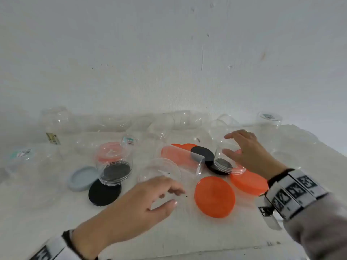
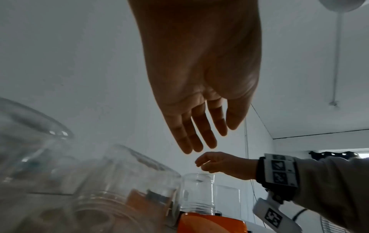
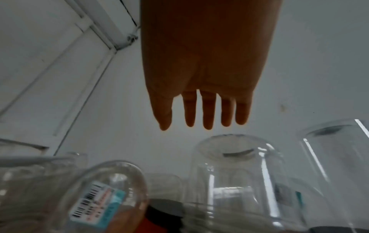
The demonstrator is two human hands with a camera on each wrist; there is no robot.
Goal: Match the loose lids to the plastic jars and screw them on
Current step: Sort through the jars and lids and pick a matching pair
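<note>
My left hand (image 1: 176, 197) hovers with relaxed, spread fingers just above a clear jar (image 1: 159, 170) lying near the table's middle; it holds nothing. My right hand (image 1: 226, 144) is open beside and above an upside-down clear jar (image 1: 228, 162), which stands mouth-down on black lids (image 1: 202, 153). In the left wrist view that right hand (image 2: 199, 164) sits a little above the jar (image 2: 197, 192), not touching. In the right wrist view, straight fingers (image 3: 207, 119) hang over the same jar (image 3: 235, 181). Two orange lids (image 1: 215, 197) (image 1: 247, 182) lie in front.
Another inverted jar (image 1: 114, 166) covers a black lid, with a pink lid (image 1: 109, 151), a blue-grey lid (image 1: 80, 178) and a black lid (image 1: 104, 192) around it. A jar (image 1: 184, 160) lies on its side mid-table. Several clear jars line the wall (image 1: 169, 53).
</note>
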